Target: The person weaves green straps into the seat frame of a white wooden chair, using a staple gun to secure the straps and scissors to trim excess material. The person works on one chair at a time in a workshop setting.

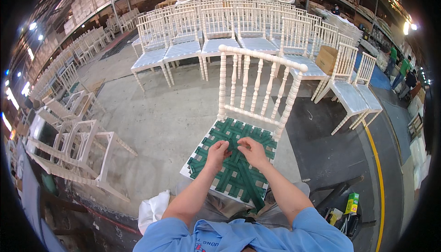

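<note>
In front of me stands a cream wooden chair [259, 84] with turned back spindles. Its white seat frame carries a woven lattice of green webbing [209, 153]. Over the middle of the seat, my left hand [217, 154] is closed in a pinch on a green webbing strap [248, 181]. Just to its right, my right hand [252, 152] has its fingers curled and pinched at the same strap. From near my hands the strap runs loosely across the weave toward my lap. My fingers partly hide what they grip.
Rows of finished chairs [220, 45] with pale seats stand ahead. Bare chair frames [87, 146] lie at left. A white bag [154, 208] sits by my left leg. A tool tray with a green-yellow box [352, 204] is at right. A cardboard box [326, 59] rests on a chair.
</note>
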{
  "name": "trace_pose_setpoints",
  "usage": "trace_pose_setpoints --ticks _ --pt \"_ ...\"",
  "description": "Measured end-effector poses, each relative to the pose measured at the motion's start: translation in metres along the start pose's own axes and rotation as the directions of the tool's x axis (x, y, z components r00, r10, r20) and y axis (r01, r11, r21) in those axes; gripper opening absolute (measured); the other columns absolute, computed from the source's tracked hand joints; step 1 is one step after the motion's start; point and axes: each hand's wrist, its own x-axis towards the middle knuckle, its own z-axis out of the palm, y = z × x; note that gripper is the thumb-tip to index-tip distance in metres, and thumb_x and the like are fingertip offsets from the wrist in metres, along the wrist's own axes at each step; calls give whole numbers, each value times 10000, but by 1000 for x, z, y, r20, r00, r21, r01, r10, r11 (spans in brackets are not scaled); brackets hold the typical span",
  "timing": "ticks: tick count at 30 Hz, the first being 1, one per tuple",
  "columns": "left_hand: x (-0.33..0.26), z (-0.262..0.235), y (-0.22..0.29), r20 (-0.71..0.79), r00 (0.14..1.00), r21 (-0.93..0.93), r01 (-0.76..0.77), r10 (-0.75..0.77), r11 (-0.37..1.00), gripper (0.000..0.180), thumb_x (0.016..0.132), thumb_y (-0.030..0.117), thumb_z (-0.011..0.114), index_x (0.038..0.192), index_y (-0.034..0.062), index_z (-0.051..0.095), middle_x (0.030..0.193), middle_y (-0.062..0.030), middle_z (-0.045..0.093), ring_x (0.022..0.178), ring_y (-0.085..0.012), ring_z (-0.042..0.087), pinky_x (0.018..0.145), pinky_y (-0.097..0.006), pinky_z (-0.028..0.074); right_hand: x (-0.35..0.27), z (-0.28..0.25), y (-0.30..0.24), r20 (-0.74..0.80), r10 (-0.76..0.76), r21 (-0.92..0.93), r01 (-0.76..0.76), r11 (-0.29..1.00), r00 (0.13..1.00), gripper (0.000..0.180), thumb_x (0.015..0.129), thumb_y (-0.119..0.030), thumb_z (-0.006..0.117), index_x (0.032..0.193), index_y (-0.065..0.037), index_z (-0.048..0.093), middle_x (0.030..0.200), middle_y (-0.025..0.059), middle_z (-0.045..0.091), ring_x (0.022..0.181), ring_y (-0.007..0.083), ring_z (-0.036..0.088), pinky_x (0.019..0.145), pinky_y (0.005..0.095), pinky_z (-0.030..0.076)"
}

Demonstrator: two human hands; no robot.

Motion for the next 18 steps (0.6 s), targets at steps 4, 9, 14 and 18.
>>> trace_pose_setpoints --ticks 4,9,14,18 --pt "-7 -4 -9 -4 1000 -119 -12 11 993 120 997 212 681 989 95 655 850 39 576 811 -86 577 832 -293 546 10 16 3 36 -25 62 23 998 999 207 897 -67 736 1101 -47 706 941 45 713 858 115 652 773 280 528" --pt "-10 -11 -12 21 1000 -172 -2 6 985 101 1006 195 670 999 95 660 916 25 611 860 -93 593 844 -291 534 17 20 4 52 -120 20 119 993 991 186 885 -86 725 1070 -63 727 917 82 711 853 207 675 767 336 532" --pt "-4 -19 -10 16 1000 -176 -6 8 984 97 1007 147 661 1065 71 648 975 -9 662 902 -125 645 863 -333 563 28 17 -6 113 -256 -96 267 959 960 167 874 -93 714 1037 -63 735 906 112 702 878 294 669 779 388 529" --pt "-1 -14 -14 -99 937 199 -311 334 929 201 970 89 692 1163 54 652 1031 -41 688 990 -164 669 891 -337 559 39 16 -5 145 -315 -156 337 929 938 117 884 -65 701 997 -47 723 929 109 686 865 272 668 768 369 536"
